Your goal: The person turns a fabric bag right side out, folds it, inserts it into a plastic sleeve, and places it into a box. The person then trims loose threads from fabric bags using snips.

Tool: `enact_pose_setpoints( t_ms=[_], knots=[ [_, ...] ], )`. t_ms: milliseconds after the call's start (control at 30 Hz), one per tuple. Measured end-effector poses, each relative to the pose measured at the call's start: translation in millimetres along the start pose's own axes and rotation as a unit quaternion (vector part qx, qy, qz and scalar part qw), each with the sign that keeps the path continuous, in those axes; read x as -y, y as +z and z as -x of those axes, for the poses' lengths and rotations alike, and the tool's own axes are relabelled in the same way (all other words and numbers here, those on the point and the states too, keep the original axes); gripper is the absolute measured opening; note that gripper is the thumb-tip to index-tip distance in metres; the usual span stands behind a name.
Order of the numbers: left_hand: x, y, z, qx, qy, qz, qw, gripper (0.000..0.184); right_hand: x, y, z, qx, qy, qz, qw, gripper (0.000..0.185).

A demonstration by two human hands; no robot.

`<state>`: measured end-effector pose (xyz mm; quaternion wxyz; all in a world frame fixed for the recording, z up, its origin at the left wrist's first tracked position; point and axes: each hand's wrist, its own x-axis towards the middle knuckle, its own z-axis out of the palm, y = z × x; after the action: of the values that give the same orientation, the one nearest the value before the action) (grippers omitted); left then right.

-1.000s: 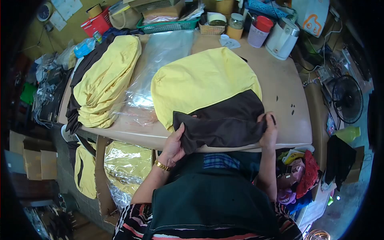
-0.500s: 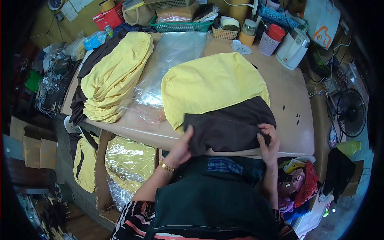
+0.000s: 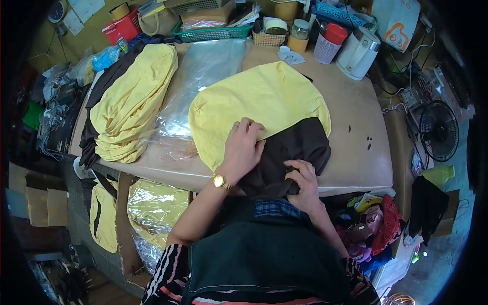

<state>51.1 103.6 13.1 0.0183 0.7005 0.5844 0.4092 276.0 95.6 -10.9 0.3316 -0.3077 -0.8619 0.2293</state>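
Observation:
A sewn cloth piece (image 3: 244, 99), yellow at the back and dark brown at the front, lies in front of me on the table. My left hand (image 3: 243, 151), with a gold watch at the wrist, is over the seam between the two colours. Its fingers are curled, with the thumb against the dark cloth. Gathered dark fabric is pinched in my right hand (image 3: 303, 187) close to the table's front edge. Part of the dark section is bunched and hangs toward my apron (image 3: 264, 244). The underside of the cloth is hidden.
On the left lies a stack of similar yellow and brown pieces (image 3: 134, 101), beside clear plastic bags (image 3: 206, 71). Baskets, jars and a white kettle (image 3: 358, 53) line the back. Below the table stands a carton (image 3: 123, 223) with plastic-wrapped yellow pieces. A fan (image 3: 439, 130) is at right.
My left hand has moved up and right from the dark cloth's left edge to the seam. The right hand has come inward and lower, bunching the dark cloth. The view has shifted slightly.

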Motion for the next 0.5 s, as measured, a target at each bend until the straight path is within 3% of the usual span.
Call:
enact_pose_setpoints(
  t_ms=[67,100,167,333,400,433,500],
  knots=[
    [13,20,-4,0.001,-0.009,-0.120,0.993,0.019,23,-6,-1,-0.042,0.033,0.134,0.990,0.037],
    [14,23,-5,0.001,-0.006,-0.117,0.993,0.019,26,-9,3,-0.044,0.035,0.137,0.989,0.037],
    [18,24,-2,0.076,-0.040,-0.094,0.992,0.019,31,-11,13,0.003,0.145,0.231,0.962,0.040],
    [30,26,-1,0.070,-0.019,-0.068,0.995,0.016,7,-17,31,0.019,0.115,0.157,0.981,0.041],
    [27,25,-4,0.065,-0.026,-0.052,0.996,0.014,4,-18,32,-0.027,0.066,0.040,0.997,0.044],
    [18,18,-10,0.018,-0.012,-0.056,0.998,0.014,7,-20,27,-0.029,0.065,0.042,0.997,0.044],
    [-7,-1,-22,-0.028,0.008,-0.059,0.998,0.014,26,-23,3,-0.088,-0.051,-0.024,0.995,0.048]
  ],
)
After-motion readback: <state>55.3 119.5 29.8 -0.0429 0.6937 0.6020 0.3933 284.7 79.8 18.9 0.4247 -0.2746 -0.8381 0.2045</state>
